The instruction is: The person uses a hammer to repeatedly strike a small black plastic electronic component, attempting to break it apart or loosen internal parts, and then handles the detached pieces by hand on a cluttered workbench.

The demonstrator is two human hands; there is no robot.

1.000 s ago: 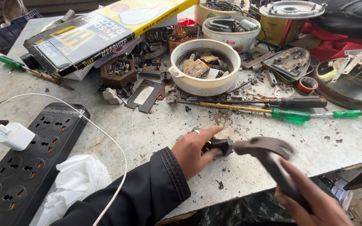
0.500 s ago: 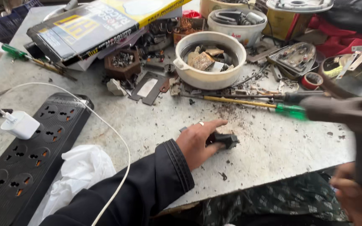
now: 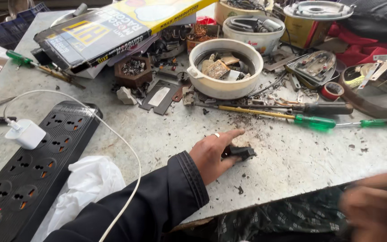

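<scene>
Pinning a small black part to the desk w/ the left hand: fingers clamped on its near end, index stretched along the top. Part sits mid-desk, near the front edge, amid dark grit. Right hand is a blur at the lower right corner; can't tell if its fingers are apart or together, or holding anything.

Step, as I read it: steadying the piece for work from the other hand. Next move likely calls for a firm downward hold so the part doesn't skid, plus a tool brought in from the right.

Counts: 1 black power strip w/ 1 white charger plugged in, 1 white bowl of scrap bits, 2 green-handled screwdrivers near the part, a 3rd at far left, 1 white plastic bag.
</scene>
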